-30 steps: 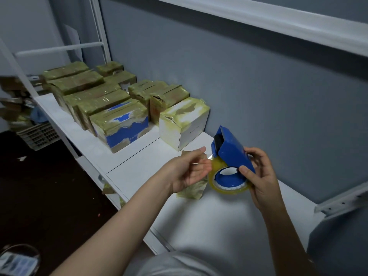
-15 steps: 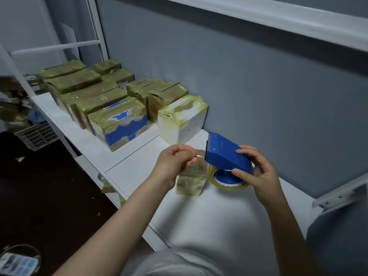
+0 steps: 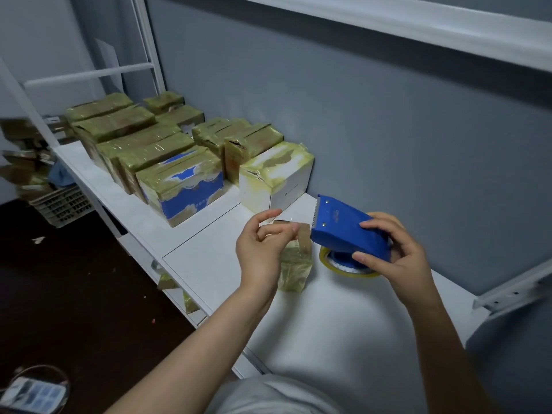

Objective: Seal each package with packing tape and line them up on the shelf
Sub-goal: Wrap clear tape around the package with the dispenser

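A small upright package wrapped in yellowish tape (image 3: 294,268) stands on the white shelf (image 3: 209,258), partly behind the left hand (image 3: 260,249). That hand's fingers (image 3: 283,230) and thumb pinch what looks like the free end of a clear tape strip (image 3: 303,234), which runs to the toothed edge of the blue plastic tape dispenser (image 3: 343,231). The right hand (image 3: 397,258) grips the dispenser just right of the package, fingers curled over its top and thumb on its near side, while taped boxes (image 3: 167,174) sit in rows further left along the shelf.
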